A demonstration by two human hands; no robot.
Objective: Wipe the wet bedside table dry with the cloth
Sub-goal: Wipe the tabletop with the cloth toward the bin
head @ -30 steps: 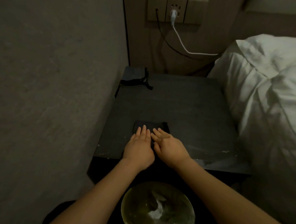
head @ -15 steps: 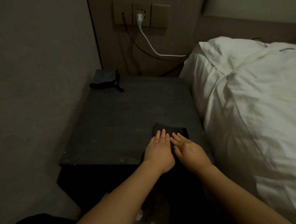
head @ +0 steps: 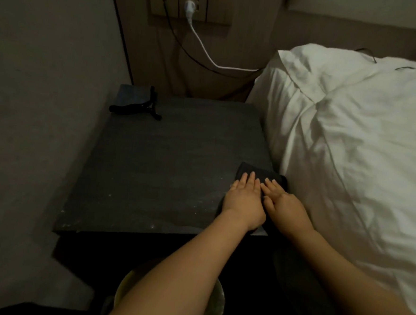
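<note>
The dark bedside table (head: 164, 166) has pale streaks and specks near its front edge. A small dark folded cloth (head: 255, 172) lies at the table's front right corner, close against the bed. My left hand (head: 244, 200) and my right hand (head: 284, 208) lie side by side on it, palms down and fingers stretched flat, pressing it onto the tabletop. The hands cover most of the cloth; only its far edge shows.
A white duvet and pillow (head: 362, 155) bulge along the table's right side. A dark pouch with a black strap (head: 134, 103) sits at the back left corner. White and black cables hang from the wall socket (head: 190, 6). A round bin (head: 217, 303) stands below. A wall borders the left.
Both hands have slid the cloth to the right along the front of the table, from its middle to the corner by the bed. The view has turned right with them.
</note>
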